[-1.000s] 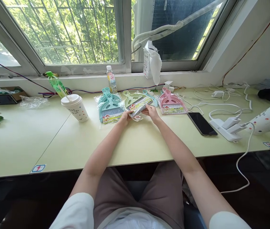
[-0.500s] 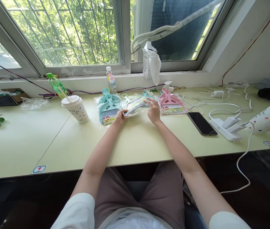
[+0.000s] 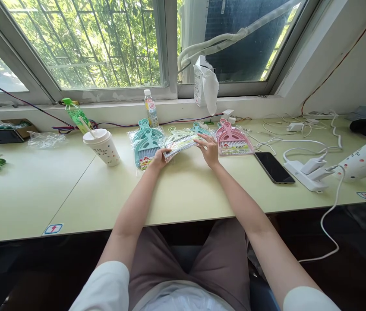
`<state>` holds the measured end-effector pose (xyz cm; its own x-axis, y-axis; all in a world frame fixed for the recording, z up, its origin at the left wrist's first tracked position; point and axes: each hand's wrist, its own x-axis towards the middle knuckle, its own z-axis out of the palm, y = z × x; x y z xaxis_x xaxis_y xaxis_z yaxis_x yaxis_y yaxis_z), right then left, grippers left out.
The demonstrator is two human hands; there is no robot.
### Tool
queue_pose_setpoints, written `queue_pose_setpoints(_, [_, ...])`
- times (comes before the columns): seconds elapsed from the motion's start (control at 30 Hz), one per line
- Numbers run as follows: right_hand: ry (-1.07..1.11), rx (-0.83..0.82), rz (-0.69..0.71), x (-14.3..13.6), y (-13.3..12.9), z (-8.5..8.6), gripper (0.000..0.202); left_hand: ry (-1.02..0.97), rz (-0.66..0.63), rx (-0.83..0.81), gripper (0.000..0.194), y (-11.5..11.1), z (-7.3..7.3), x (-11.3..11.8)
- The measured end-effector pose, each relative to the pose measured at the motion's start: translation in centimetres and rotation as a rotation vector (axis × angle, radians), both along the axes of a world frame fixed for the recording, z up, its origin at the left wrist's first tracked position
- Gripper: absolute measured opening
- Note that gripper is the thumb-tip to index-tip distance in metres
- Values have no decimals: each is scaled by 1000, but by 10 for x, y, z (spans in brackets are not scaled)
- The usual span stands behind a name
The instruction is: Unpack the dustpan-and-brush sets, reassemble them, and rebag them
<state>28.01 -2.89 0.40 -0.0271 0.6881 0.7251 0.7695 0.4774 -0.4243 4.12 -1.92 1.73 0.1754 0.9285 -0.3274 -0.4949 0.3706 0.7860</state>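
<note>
Between my hands is a plastic-wrapped mini dustpan and brush set [image 3: 181, 142], pale green with a printed label and its bristle edge toward me. My left hand [image 3: 159, 159] is closed on its left corner. My right hand [image 3: 209, 151] grips its right end, thumb below and fingers over the top. Left of it lie wrapped teal dustpan sets [image 3: 148, 147], overlapping each other and close to my left hand. A pink dustpan set [image 3: 233, 140] rests just right of my right hand. Behind the held set, another teal handle [image 3: 198, 127] is partly hidden.
A white lidded cup [image 3: 102, 149] with a straw and a green-capped bottle [image 3: 76, 113] stand at left. Another bottle [image 3: 151, 109] is by the sill. On the right are a phone [image 3: 274, 167], a power strip [image 3: 306, 176] with cables and a lying spotted cup [image 3: 364, 160].
The held set has turned to lie flatter and more level. My right hand's fingers have come down onto its right end, and my left hand has shifted slightly left.
</note>
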Motion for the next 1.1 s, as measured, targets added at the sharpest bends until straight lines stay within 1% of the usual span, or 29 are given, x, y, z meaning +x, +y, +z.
queue_pose_setpoints(0.13, [19, 15, -41, -2, -4, 0, 26, 5, -37, 39, 18, -2, 1, 0])
queue_pose_setpoints(0.23, [27, 11, -52, -2, -4, -1, 27, 18, -63, 61, 17, -4, 4, 0])
queue_pose_setpoints(0.33, [37, -10, -42, -2, -2, -3, 28, 28, -51, 44, 15, -5, 5, -1])
queue_pose_setpoints(0.47, [93, -22, -13, 1, 1, -4, 28, 20, -41, 55, 14, -4, 2, -2])
queue_pose_setpoints(0.53, [137, -28, 0, 4, 4, -5, 26, 21, -70, 85, 18, -4, -1, -2])
queue_pose_setpoints(0.67, [211, -31, 2, 9, 8, -6, 23, 46, -191, 135, 15, -6, -2, -2])
queue_pose_setpoints(0.83, [226, 22, -16, 7, 6, -3, 23, 87, -306, 199, 14, -8, -1, -2])
queue_pose_setpoints(0.97, [258, 57, -22, 3, 2, 0, 23, 120, -355, 248, 14, -9, -2, -3])
queue_pose_setpoints(1.1, [327, -28, -28, 1, 0, 2, 22, 142, -362, 279, 16, -11, -1, -2])
